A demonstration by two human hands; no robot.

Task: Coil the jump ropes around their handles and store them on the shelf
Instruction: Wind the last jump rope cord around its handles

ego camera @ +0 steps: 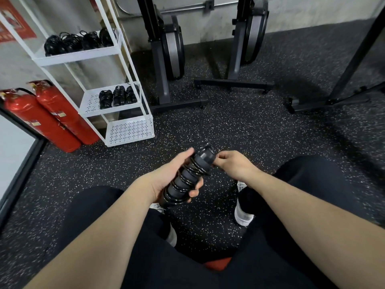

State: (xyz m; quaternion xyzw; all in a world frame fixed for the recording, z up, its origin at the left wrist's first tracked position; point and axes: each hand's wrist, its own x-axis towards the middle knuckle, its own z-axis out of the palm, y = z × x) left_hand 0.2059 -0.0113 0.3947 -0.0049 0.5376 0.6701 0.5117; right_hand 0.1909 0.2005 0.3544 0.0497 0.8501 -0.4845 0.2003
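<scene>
speckled black rubber floor (239, 126) spreads under us, with a white shelf (116, 110) off to our left front that already carries black coiled ropes on its top and middle tiers. between our knees we hold the jump rope (188, 174), its two handles bundled side by side and tilted away from us, the thin cord spiralled around them from the near end upward. our left hand (173, 176) is wrapped around the lower part of the bundle, fingers curled over the coils. our right hand (231, 163) is pinched at the top end by the caps, seemingly on the last bit of cord, though the cord itself is too thin to make out there. we judge the winding nearly done; to finish well we should keep tension, lay the last turns snug, and tuck the end so nothing springs loose before shelving.
</scene>
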